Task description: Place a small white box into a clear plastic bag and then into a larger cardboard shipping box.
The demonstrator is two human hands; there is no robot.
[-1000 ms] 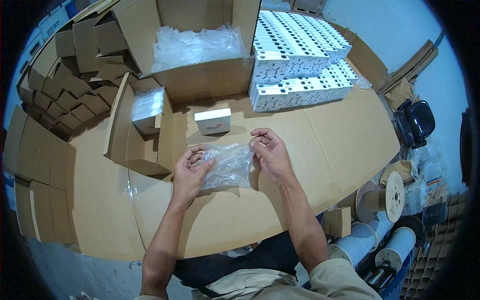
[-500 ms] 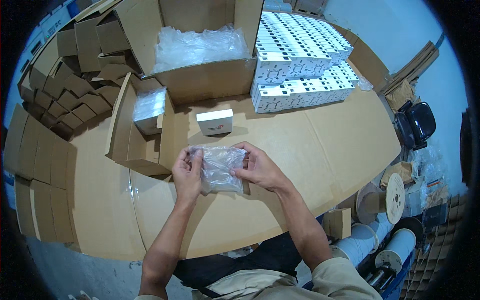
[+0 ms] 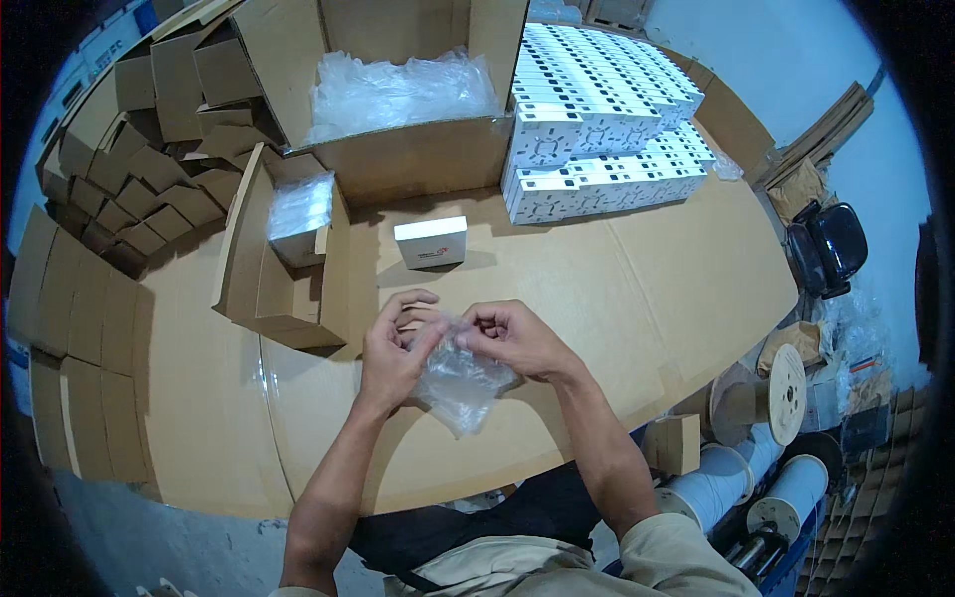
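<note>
Between my two hands hangs a clear plastic bag [image 3: 466,390], its lower corner pointing toward me. My left hand [image 3: 398,350] pinches its upper edge with thumb and fingers. Close beside it, my right hand [image 3: 509,338] grips the same edge near the top corner. The fingertips of both hands nearly meet. Beyond them, a small white box [image 3: 431,243] stands on the cardboard-covered table. To the left is an open cardboard carton [image 3: 328,316] with several plastic-wrapped white boxes [image 3: 301,211] in its far end.
A large open carton holds a heap of clear plastic bags [image 3: 403,95] at the back. Stacked white boxes [image 3: 597,139] fill the back right of the table [image 3: 657,298]. Empty brown cartons [image 3: 95,368] crowd the left. Wire spools [image 3: 786,398] stand off the right edge.
My hands have come closer together at the bag's top edge. The bag, spread flat between them before, has turned and now hangs with a corner toward me.
</note>
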